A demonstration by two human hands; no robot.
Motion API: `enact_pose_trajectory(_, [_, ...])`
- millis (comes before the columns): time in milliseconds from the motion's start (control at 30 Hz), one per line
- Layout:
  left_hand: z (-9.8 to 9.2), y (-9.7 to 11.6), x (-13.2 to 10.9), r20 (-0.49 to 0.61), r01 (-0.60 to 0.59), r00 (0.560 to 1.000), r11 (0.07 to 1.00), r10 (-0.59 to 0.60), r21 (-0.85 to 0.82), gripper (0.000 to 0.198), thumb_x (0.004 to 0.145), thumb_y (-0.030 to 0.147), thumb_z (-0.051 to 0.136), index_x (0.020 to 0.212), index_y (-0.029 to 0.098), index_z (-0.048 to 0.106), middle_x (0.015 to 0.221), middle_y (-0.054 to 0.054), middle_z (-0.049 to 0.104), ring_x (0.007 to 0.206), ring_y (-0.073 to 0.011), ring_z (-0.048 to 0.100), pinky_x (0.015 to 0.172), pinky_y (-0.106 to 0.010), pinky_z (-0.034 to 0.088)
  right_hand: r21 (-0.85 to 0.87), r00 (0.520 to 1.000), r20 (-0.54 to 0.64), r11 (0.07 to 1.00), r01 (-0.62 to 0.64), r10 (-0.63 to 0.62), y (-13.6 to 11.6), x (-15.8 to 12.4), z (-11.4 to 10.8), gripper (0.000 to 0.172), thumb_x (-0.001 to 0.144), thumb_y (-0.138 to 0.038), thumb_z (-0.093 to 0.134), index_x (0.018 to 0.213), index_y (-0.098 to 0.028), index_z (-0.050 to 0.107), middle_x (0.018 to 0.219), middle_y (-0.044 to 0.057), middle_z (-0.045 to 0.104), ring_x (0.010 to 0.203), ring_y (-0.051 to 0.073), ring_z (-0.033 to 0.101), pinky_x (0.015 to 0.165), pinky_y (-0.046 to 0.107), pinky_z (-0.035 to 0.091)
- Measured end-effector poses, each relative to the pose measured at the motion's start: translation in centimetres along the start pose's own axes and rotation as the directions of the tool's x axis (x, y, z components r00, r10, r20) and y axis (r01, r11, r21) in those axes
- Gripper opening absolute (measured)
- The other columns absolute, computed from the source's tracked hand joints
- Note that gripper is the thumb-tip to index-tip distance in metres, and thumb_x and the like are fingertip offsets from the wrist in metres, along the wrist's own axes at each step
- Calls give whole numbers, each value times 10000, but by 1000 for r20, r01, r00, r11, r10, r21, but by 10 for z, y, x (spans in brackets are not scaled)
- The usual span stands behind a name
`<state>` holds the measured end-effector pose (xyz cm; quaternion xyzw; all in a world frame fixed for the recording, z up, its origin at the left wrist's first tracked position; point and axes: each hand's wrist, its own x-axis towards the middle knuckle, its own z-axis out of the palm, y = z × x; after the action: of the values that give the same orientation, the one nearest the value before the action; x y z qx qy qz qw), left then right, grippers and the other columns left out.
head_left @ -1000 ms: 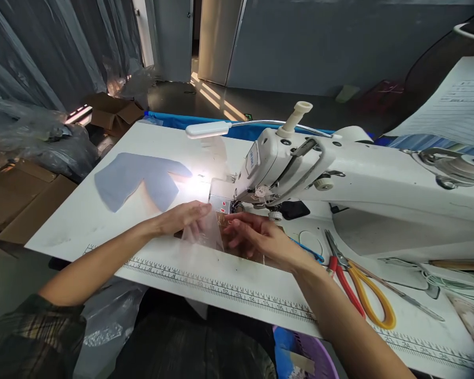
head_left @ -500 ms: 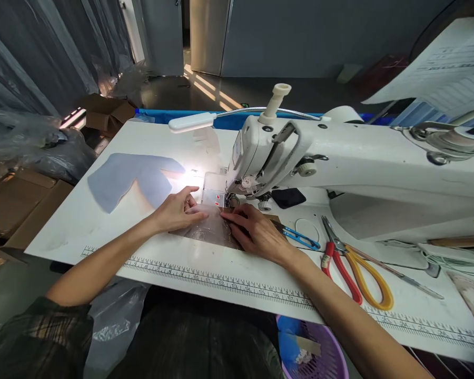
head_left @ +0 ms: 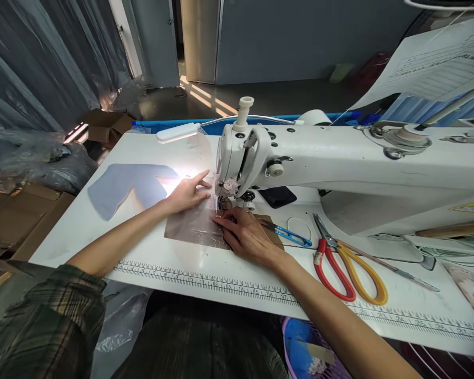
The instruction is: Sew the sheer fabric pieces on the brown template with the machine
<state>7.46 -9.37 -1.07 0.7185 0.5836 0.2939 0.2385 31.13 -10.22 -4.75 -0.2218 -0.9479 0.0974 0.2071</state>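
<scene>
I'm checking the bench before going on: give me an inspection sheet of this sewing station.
Surface: white table, with a printed ruler along its near edge, lit brightly by the lamp.
Job's things: brownish see-through sheet lying flat, its far edge under the head of the sewing machine.
Clutter: grey-blue fabric piece at left; blue snips and red- and yellow-handled cutters at right.
Grips: left hand open at the sheet's far edge beside the needle; right hand flat on the sheet in front of it.
Cables: pale cords at the far right.
Surroundings: cardboard boxes, plastic sheeting, purple basket below the table.
</scene>
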Motion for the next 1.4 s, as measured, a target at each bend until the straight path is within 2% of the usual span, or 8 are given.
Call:
enact_pose_trajectory(167, [-12, -9, -28, -176, -290, 919, 909, 352, 299, 313, 890, 276, 612, 1180, 160, 623, 1185, -122, 639, 886, -180, 625, 759, -340, 532, 26, 1000, -9, 1000, -9, 9, 1, 0, 1, 401, 938, -234, 443, 1296, -174, 614, 1098, 157, 601, 1005, 275, 543, 852, 458, 494])
enact_pose_trajectory(267, [-25, -10, -64, 105, -500, 866, 847, 489, 181, 148, 886, 289, 630, 898, 173, 721, 1020, -77, 681, 865, -171, 629, 764, -342, 545, 45, 1000, -14, 999, -19, 19, 2, 1, 2, 409, 942, -242, 434, 1310, -182, 603, 1106, 156, 600, 1014, 274, 548, 866, 465, 495])
enact_pose_trajectory(333, [-27, -8, -86, 319, -510, 814, 860, 486, -10, 160, 846, 326, 701, 909, 183, 736, 1040, -75, 677, 919, -174, 638, 788, -323, 555, 43, 1000, -2, 999, -25, 25, 2, 3, 1, 419, 942, -245, 429, 1324, -197, 593, 1098, 149, 604, 1008, 272, 554, 865, 469, 498])
enact_pose_trajectory(400, [-24, -5, -101, 359, -497, 797, 865, 486, -68, 156, 849, 316, 711, 915, 179, 746, 1072, -94, 669, 967, -187, 636, 795, -315, 553, 40, 999, 20, 999, -29, 28, 3, 4, -1, 420, 938, -247, 430, 1322, -215, 598, 1081, 139, 607, 992, 266, 562, 860, 466, 501])
enact_pose_trajectory(833, [0, -6, -97, 87, -632, 767, 772, 636, -74, 158, 938, 233, 590, 971, 144, 716, 947, -115, 716, 880, -175, 675, 752, -296, 578, -13, 990, 137, 999, -43, 44, -4, 16, -13, 419, 932, -213, 419, 1298, -199, 622, 1080, 137, 591, 919, 242, 590, 828, 432, 522])
enact_pose_trajectory(967, [4, -5, -104, 166, -727, 687, 668, 707, 163, 276, 909, 315, 633, 1111, 129, 659, 1103, -164, 697, 959, -248, 662, 786, -407, 557, -12, 997, 74, 1000, -17, 18, -2, 10, -9, 426, 927, -189, 407, 1304, -157, 604, 1094, 154, 585, 972, 252, 587, 859, 444, 536])
enact_pose_trajectory(1100, [2, 1, -108, 210, -728, 684, 637, 698, 253, 130, 897, 216, 608, 1000, 178, 676, 1168, -142, 683, 1015, -255, 650, 825, -430, 531, -32, 999, 33, 999, 11, -10, 0, 5, -5, 425, 926, -182, 403, 1308, -158, 588, 1105, 160, 578, 1015, 265, 572, 861, 464, 540])
enact_pose_trajectory(1400, [6, -4, -106, 89, -729, 682, 667, 726, 153, 162, 860, 66, 535, 924, 135, 667, 998, -116, 735, 896, -201, 694, 736, -347, 574, -82, 997, 76, 997, 0, 6, -6, 7, -6, 432, 926, -191, 412, 1320, -192, 588, 1094, 150, 589, 996, 262, 579, 827, 446, 523])
